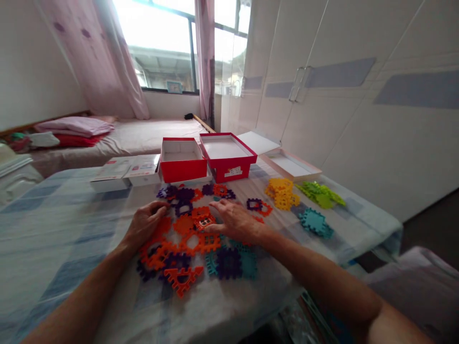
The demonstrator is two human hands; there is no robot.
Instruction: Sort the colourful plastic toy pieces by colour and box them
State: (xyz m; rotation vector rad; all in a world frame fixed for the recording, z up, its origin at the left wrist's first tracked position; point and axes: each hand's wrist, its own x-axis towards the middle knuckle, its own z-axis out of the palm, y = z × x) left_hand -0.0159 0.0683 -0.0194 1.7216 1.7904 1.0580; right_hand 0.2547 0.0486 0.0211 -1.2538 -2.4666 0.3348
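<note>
Several orange, purple and teal plastic interlocking tiles (195, 241) lie mixed in a heap on the cloth-covered table (57, 239) in front of me. My left hand (145, 222) rests on the heap's left side with fingers curled over an orange tile (163, 224); I cannot see whether it grips it. My right hand (234, 220) lies flat over the heap's middle, fingers stretched toward an orange tile (202, 217). A yellow stack (281, 192), a green pile (321, 193) and a teal stack (315, 222) sit sorted at the right.
Two open red boxes (182, 160) (227, 155) stand behind the heap, with a flat white box (125, 173) to the left and a shallow lid (292, 165) to the right. A bed with pillows (71, 126) lies beyond. White wardrobe doors (358, 95) line the right.
</note>
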